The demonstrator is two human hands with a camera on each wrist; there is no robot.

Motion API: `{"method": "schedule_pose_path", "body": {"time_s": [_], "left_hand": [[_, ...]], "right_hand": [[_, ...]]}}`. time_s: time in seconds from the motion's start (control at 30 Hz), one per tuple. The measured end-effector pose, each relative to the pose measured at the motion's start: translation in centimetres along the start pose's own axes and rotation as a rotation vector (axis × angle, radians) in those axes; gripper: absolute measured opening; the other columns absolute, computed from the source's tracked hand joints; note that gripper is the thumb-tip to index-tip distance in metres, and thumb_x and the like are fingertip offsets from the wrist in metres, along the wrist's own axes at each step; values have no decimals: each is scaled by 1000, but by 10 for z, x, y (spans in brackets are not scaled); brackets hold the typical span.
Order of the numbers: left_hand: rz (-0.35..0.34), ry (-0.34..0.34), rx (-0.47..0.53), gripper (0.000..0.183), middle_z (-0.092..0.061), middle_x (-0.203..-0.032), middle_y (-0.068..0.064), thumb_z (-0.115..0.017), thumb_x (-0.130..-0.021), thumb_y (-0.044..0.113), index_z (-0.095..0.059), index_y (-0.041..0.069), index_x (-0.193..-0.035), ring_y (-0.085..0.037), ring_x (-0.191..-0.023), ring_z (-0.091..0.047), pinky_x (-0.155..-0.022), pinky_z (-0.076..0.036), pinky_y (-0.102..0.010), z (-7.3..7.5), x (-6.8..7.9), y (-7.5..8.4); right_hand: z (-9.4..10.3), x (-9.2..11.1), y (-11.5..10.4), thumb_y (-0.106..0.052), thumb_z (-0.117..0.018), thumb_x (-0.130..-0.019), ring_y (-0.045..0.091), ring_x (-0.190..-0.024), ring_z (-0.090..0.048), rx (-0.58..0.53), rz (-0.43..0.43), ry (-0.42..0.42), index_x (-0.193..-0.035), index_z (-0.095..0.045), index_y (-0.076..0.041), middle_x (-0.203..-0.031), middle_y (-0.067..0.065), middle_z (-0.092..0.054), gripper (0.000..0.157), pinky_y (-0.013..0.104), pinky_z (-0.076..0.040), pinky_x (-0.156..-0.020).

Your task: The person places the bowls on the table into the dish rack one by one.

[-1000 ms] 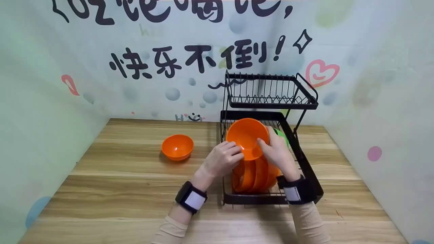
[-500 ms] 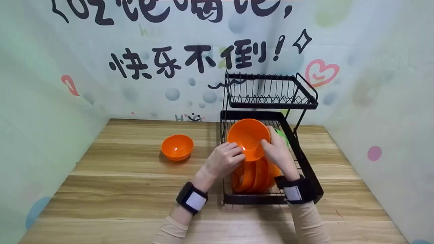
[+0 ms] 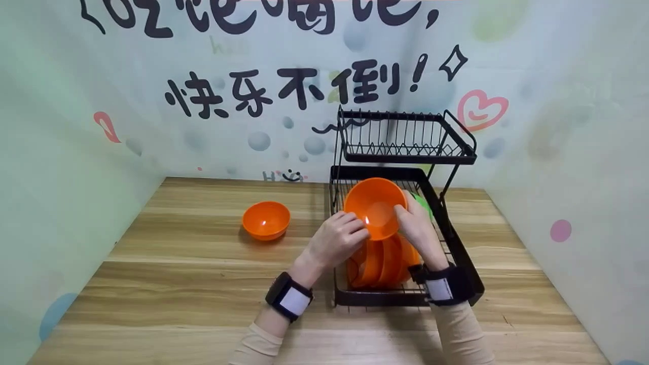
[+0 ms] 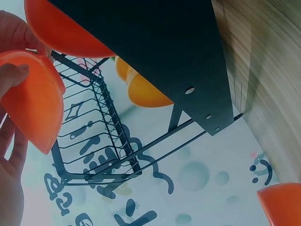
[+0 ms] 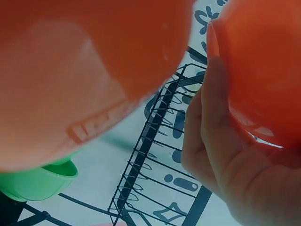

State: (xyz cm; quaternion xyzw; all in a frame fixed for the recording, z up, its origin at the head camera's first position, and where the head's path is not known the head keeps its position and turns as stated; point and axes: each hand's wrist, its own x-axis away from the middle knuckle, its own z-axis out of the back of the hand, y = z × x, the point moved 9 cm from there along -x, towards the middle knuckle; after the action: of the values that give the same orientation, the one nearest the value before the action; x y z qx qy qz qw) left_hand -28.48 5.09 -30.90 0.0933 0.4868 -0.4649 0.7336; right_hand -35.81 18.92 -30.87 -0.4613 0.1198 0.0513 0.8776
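An orange bowl point(image 3: 376, 203) is held up above the lower tier of a black dish rack point(image 3: 459, 253), its inside tilted toward the head camera. My left hand point(image 3: 338, 239) pinches its lower left rim; in the left wrist view the thumb lies against the bowl point(image 4: 40, 103). My right hand point(image 3: 418, 223) grips the right side, thumb at the rim and fingers behind. In the right wrist view those fingers lie along the bowl's outside point(image 5: 268, 70). Just beneath, several orange bowls point(image 3: 383, 263) stand on edge in a row in the rack.
Another orange bowl point(image 3: 266, 220) sits upright on the wooden table point(image 3: 192, 289) to the left. Behind my right hand a green dish point(image 3: 422, 204) shows partly. The rack's upper wire tier point(image 3: 405, 137) overhangs the back. Printed walls point(image 3: 228, 147) enclose the table.
Both hands have shifted the held bowl slightly to the right, keeping their hold on it. The bowls in the rack and the one on the table have stayed put.
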Motion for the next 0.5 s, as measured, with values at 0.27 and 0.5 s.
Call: {"method": "schedule_pose_path", "body": {"time_s": [0.27,0.5], "left_hand": [[36,0,12,4,-71,-86,2,-72,-82,14,-71,15,-85,-13,-83,-62,-72,-50,-22,1,0,-6],[76,-5,36,4,-69,-85,1,-68,-85,13,-71,12,-87,-14,-78,-60,-71,-51,-21,0,1,-11]], "right_hand": [[5,3,2,-14,-38,-93,26,-87,-60,1,-27,0,-126,-52,-5,-119,19,-59,37,24,-48,-68],[11,4,2,-16,-38,-93,30,-96,-62,33,-37,33,-127,-53,-8,-123,18,-60,38,36,-52,-79]]}}
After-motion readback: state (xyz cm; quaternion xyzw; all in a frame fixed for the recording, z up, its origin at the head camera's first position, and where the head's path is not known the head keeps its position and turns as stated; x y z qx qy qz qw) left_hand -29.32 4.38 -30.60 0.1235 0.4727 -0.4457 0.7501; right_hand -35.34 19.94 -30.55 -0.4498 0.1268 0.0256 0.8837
